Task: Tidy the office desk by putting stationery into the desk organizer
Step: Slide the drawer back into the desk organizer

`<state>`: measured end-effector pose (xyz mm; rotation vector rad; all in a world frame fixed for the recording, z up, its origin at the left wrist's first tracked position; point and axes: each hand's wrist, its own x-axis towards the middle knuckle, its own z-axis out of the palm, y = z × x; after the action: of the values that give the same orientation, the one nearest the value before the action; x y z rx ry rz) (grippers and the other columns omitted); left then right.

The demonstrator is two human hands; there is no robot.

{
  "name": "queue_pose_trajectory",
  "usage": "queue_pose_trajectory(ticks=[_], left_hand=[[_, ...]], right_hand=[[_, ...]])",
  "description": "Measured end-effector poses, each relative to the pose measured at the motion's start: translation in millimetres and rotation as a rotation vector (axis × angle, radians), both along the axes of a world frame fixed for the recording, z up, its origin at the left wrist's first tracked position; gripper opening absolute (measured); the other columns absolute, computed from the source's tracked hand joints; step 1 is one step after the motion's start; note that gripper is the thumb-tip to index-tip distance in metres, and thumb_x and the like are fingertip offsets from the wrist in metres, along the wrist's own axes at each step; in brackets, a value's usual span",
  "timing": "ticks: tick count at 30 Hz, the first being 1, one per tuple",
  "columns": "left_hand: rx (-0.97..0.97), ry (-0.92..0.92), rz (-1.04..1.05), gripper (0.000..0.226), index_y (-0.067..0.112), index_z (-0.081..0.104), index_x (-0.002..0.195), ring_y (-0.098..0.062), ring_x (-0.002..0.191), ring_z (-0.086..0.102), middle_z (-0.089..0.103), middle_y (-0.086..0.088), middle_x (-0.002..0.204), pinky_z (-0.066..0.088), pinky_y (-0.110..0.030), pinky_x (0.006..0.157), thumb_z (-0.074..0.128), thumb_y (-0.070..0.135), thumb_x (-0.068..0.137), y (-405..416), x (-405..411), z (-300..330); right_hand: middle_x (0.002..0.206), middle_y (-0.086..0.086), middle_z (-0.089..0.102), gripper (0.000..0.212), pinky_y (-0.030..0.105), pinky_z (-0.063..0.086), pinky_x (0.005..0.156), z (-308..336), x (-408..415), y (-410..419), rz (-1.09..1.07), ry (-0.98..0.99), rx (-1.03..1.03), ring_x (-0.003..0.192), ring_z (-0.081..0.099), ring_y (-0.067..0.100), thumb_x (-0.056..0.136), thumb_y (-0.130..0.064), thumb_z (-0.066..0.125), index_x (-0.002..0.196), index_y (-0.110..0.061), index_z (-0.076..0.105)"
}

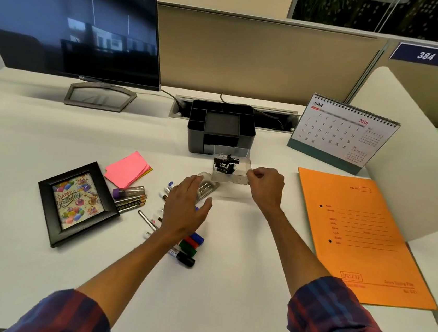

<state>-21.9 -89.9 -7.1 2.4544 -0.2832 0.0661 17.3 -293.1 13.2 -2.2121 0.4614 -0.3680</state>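
Note:
A black desk organizer stands at the back middle of the desk. Just in front of it is a clear plastic box with black binder clips inside; my right hand pinches its right edge. My left hand hovers open over a clear flat case and several markers. Pink sticky notes, a purple-capped lead tube, pencils and a silver pen lie to the left.
A black picture frame lies at the left. An orange file folder covers the right side. A desk calendar stands at the back right, a monitor at the back left. A cable slot runs behind the organizer.

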Motion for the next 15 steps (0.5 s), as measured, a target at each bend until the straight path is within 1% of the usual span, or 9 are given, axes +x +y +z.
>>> queue_pose_trajectory(ticks=[2,3,6,7,11,13,15], left_hand=[[-0.024,0.035,-0.011,0.066,0.016,0.033,0.149,-0.022,0.141,0.033,0.037,-0.004,0.153,0.025,-0.038,0.114,0.045,0.047,0.093,-8,11,3],[-0.041,0.048,-0.012,0.063,0.016,0.031,0.150,-0.022,0.140,0.034,0.037,-0.004,0.154,0.027,-0.038,0.114,0.048,0.045,0.096,-12,16,6],[-0.108,0.068,0.013,0.058,0.014,0.033,0.149,-0.024,0.132,0.044,0.044,-0.006,0.148,0.036,-0.034,0.104,0.051,0.038,0.099,-21,26,14],[-0.128,0.086,0.032,0.058,0.014,0.033,0.149,-0.024,0.132,0.044,0.044,-0.007,0.149,0.037,-0.035,0.105,0.051,0.037,0.099,-23,28,16],[-0.172,0.135,0.077,0.060,0.013,0.031,0.150,-0.027,0.135,0.042,0.041,-0.008,0.151,0.036,-0.040,0.108,0.050,0.038,0.099,-23,39,16],[-0.173,0.149,0.090,0.062,0.013,0.031,0.150,-0.027,0.134,0.043,0.042,-0.008,0.151,0.038,-0.042,0.107,0.049,0.042,0.098,-21,44,14],[-0.176,0.166,0.107,0.064,0.014,0.034,0.149,-0.028,0.130,0.048,0.047,-0.007,0.147,0.043,-0.041,0.103,0.049,0.046,0.096,-20,48,11]], right_hand=[[0.070,0.007,0.073,0.020,0.026,0.045,0.064,3,2,4,0.005,-0.012,-0.007,0.068,0.065,0.020,0.084,-0.017,0.061,0.079,-0.006,0.077],[0.071,0.008,0.073,0.020,0.026,0.044,0.064,4,3,6,0.010,-0.018,-0.010,0.069,0.064,0.021,0.084,-0.017,0.061,0.079,-0.006,0.077],[0.070,0.008,0.073,0.020,0.025,0.044,0.063,6,7,11,0.018,-0.037,-0.014,0.068,0.065,0.021,0.085,-0.017,0.061,0.078,-0.005,0.076],[0.071,0.008,0.073,0.020,0.025,0.044,0.063,6,9,13,0.019,-0.042,-0.012,0.068,0.065,0.021,0.085,-0.017,0.061,0.079,-0.005,0.077],[0.080,0.009,0.074,0.021,0.016,0.040,0.056,6,17,17,0.028,-0.036,-0.028,0.068,0.062,0.017,0.088,-0.017,0.061,0.087,-0.004,0.077],[0.080,0.009,0.074,0.022,0.017,0.040,0.057,4,22,19,0.035,-0.033,-0.027,0.071,0.065,0.019,0.089,-0.018,0.060,0.087,-0.005,0.077],[0.083,0.009,0.074,0.022,0.016,0.042,0.058,1,27,22,0.037,-0.022,-0.021,0.072,0.064,0.019,0.090,-0.020,0.060,0.089,-0.006,0.077]])
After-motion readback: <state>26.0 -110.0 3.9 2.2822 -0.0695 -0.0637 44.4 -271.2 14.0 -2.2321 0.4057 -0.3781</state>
